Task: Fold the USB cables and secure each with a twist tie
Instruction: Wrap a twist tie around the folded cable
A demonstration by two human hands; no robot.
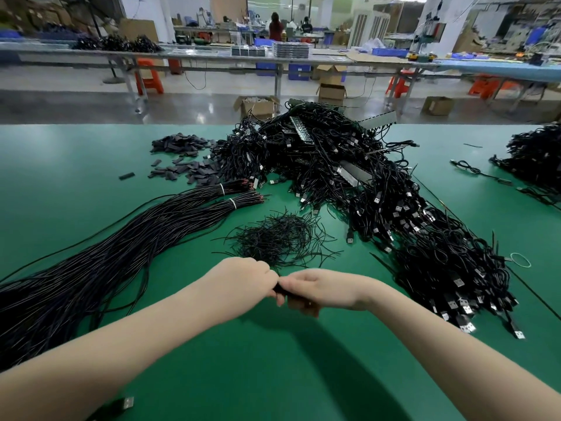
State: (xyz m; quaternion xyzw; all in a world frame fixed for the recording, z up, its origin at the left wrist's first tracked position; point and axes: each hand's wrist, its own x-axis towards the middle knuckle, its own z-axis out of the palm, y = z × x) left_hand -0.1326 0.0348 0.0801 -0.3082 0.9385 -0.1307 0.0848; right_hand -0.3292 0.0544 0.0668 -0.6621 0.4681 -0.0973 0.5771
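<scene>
My left hand (247, 282) and right hand (315, 288) meet knuckle to knuckle over the near middle of the green table (76, 153), fingers of both curled tight around a small black folded cable (280, 290) pinched between them. Just beyond lies the loose heap of twist ties (277, 237); straight cable bundles (100, 256) run left, and tangled USB cables (394, 214) pile up right.

We're on a factory assembly floor: a long green work table (91, 147) heaped with black USB cables (349, 177), rows of metal benches (212, 56) behind, blue parts bins (390, 52), orange stools (148, 75), open cardboard boxes (258, 106) on polished concrete, and workers (275, 25) at far stations.
</scene>
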